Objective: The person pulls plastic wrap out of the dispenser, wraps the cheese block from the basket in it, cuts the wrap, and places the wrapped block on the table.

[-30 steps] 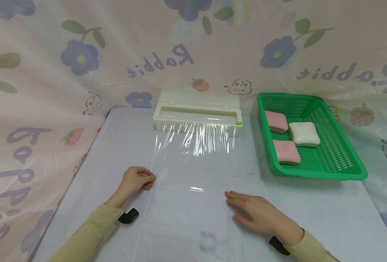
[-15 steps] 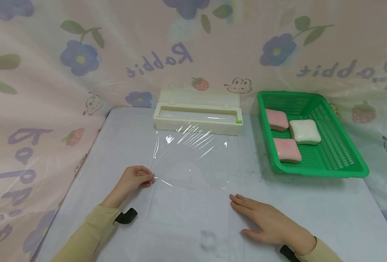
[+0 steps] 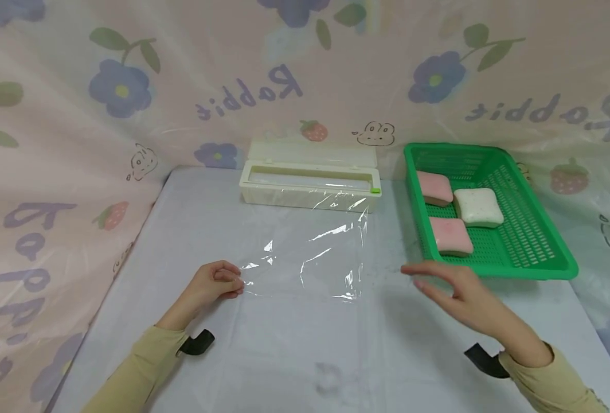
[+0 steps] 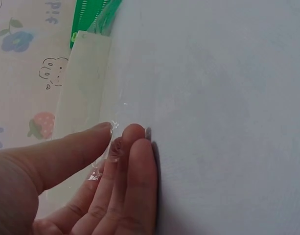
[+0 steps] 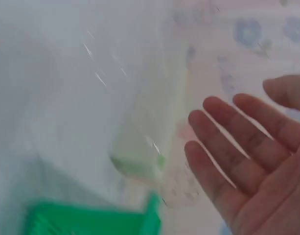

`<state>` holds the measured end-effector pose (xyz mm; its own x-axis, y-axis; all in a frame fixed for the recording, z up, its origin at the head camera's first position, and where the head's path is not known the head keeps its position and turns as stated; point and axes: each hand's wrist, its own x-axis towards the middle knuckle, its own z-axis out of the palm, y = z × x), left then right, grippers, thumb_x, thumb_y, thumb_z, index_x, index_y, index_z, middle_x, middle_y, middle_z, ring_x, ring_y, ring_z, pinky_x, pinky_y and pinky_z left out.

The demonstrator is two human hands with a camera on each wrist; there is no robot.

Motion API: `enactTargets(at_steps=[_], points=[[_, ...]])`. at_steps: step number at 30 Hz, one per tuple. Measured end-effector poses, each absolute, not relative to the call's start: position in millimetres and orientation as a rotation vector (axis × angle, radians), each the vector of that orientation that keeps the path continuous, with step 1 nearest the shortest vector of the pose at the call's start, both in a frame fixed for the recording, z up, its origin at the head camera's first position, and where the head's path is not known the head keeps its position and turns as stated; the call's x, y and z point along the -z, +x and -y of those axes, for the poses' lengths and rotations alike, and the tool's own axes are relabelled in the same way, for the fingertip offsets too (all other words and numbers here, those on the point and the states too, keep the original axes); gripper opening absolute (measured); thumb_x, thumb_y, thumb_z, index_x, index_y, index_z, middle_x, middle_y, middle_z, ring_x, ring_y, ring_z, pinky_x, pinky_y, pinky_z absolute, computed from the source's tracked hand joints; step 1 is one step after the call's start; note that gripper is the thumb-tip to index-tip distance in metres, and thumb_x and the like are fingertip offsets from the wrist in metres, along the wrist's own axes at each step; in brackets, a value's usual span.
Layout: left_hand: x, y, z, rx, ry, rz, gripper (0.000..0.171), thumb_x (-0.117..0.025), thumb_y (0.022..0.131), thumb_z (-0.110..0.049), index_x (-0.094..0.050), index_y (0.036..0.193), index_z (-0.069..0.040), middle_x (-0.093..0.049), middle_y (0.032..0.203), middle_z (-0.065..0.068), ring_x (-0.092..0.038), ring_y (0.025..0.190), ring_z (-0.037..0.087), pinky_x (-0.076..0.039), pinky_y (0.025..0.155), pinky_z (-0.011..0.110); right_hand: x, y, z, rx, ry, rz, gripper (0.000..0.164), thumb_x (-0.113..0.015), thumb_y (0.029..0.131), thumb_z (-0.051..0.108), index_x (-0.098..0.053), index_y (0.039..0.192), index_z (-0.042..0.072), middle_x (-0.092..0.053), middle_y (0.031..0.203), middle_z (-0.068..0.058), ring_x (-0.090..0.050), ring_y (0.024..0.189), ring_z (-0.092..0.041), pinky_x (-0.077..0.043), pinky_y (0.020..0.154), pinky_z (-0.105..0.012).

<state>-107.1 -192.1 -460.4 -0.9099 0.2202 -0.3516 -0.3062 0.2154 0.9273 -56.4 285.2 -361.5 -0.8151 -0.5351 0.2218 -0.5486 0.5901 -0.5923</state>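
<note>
A clear sheet of plastic wrap (image 3: 305, 258) runs from a cream dispenser box (image 3: 305, 198) toward the front of the table. My left hand (image 3: 214, 282) pinches the sheet's front left corner between thumb and fingers; in the left wrist view, crinkled film shows at the fingertips of that hand (image 4: 125, 171). My right hand (image 3: 465, 295) is raised above the table, in front of the green basket, holding nothing. Its fingers are extended and spread in the right wrist view. The box's lid stands up at the back, with a white roll inside and a green tab at its right end.
On the right stands a green plastic basket (image 3: 491, 269) holding a white soap bar (image 3: 477, 206) and two pink soap bars (image 3: 448, 235). A printed curtain (image 3: 181, 86) hangs behind and to the left of the white table (image 3: 284, 367).
My right hand has left the film's front right corner and risen to the right, toward the basket. The sheet has slackened and wrinkled. My left hand stays at its corner.
</note>
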Motion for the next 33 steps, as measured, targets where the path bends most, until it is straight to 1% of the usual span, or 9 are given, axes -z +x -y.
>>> enactTargets(at_steps=[3, 6, 9, 13, 15, 21, 25, 28, 33], points=[[461, -108, 191, -1.741, -0.064, -2.101, 0.034, -0.071, 0.082, 0.006, -0.052, 0.109, 0.014, -0.067, 0.081, 0.012, -0.068, 0.075, 0.023, -0.058, 0.069, 0.033, 343, -73, -302, -1.019, 0.784, 2.788, 0.034, -0.061, 0.092, 0.000, -0.063, 0.123, 0.014, -0.065, 0.117, 0.001, -0.059, 0.105, -0.004, -0.045, 0.084, -0.010], [461, -108, 190, -1.737, -0.076, -2.105, 0.033, -0.071, 0.081, 0.007, -0.053, 0.107, 0.013, -0.067, 0.078, 0.009, -0.068, 0.072, 0.022, -0.059, 0.068, 0.033, 330, -91, -322, -1.011, 0.549, 2.897, 0.028, -0.058, 0.097, 0.010, -0.062, 0.124, 0.013, -0.064, 0.118, -0.002, -0.056, 0.101, 0.004, -0.044, 0.078, -0.007], [460, -108, 191, -1.709, -0.074, -2.122, 0.034, -0.071, 0.081, 0.006, -0.052, 0.108, 0.013, -0.067, 0.078, 0.008, -0.068, 0.071, 0.022, -0.059, 0.068, 0.033, 326, -112, -343, -1.092, 0.348, 3.003, 0.030, -0.052, 0.100, 0.022, -0.058, 0.128, 0.011, -0.063, 0.117, -0.001, -0.055, 0.100, 0.007, -0.043, 0.077, -0.007], [460, -108, 193, -1.673, -0.098, -2.139, 0.034, -0.072, 0.081, 0.005, -0.053, 0.108, 0.012, -0.067, 0.078, 0.009, -0.067, 0.071, 0.021, -0.059, 0.067, 0.032, 328, -138, -367, -1.356, 0.202, 3.070, 0.041, -0.045, 0.102, 0.033, -0.050, 0.133, 0.006, -0.063, 0.113, 0.009, -0.059, 0.102, 0.000, -0.047, 0.082, -0.013], [460, -108, 193, -1.664, -0.103, -2.140, 0.033, -0.072, 0.081, 0.005, -0.054, 0.108, 0.012, -0.067, 0.080, 0.010, -0.067, 0.071, 0.021, -0.058, 0.067, 0.031, 330, -147, -377, -1.478, 0.164, 3.079, 0.044, -0.042, 0.103, 0.034, -0.046, 0.134, 0.003, -0.062, 0.114, 0.008, -0.060, 0.104, -0.004, -0.049, 0.085, -0.017], [461, -109, 191, -1.676, -0.089, -2.122, 0.032, -0.070, 0.082, 0.005, -0.054, 0.109, 0.013, -0.069, 0.082, 0.014, -0.068, 0.072, 0.022, -0.058, 0.067, 0.031, 333, -171, -401, -1.549, 0.072, 3.196, 0.056, -0.037, 0.104, 0.039, -0.035, 0.141, -0.003, -0.053, 0.131, -0.015, -0.060, 0.109, -0.012, -0.051, 0.087, -0.025], [462, -109, 191, -1.676, -0.099, -2.117, 0.032, -0.070, 0.082, 0.005, -0.054, 0.109, 0.013, -0.069, 0.082, 0.013, -0.068, 0.072, 0.022, -0.058, 0.067, 0.031, 336, -184, -409, -1.504, -0.010, 3.321, 0.066, -0.032, 0.104, 0.044, -0.025, 0.145, -0.007, -0.042, 0.139, -0.029, -0.052, 0.120, -0.032, -0.051, 0.092, -0.034], [462, -109, 191, -1.672, -0.085, -2.121, 0.033, -0.070, 0.082, 0.005, -0.053, 0.109, 0.013, -0.069, 0.084, 0.015, -0.068, 0.073, 0.022, -0.058, 0.067, 0.031, 341, -190, -415, -1.477, -0.032, 3.378, 0.067, -0.028, 0.105, 0.042, -0.022, 0.145, -0.010, -0.039, 0.139, -0.033, -0.043, 0.125, -0.045, -0.047, 0.097, -0.045], [463, -111, 190, -1.675, -0.077, -2.114, 0.031, -0.070, 0.083, 0.006, -0.054, 0.109, 0.013, -0.069, 0.085, 0.016, -0.069, 0.073, 0.024, -0.058, 0.067, 0.031, 353, -195, -424, -1.540, -0.131, 3.372, 0.067, -0.031, 0.104, 0.040, -0.018, 0.145, -0.012, -0.039, 0.137, -0.036, -0.042, 0.124, -0.047, -0.047, 0.096, -0.048]])
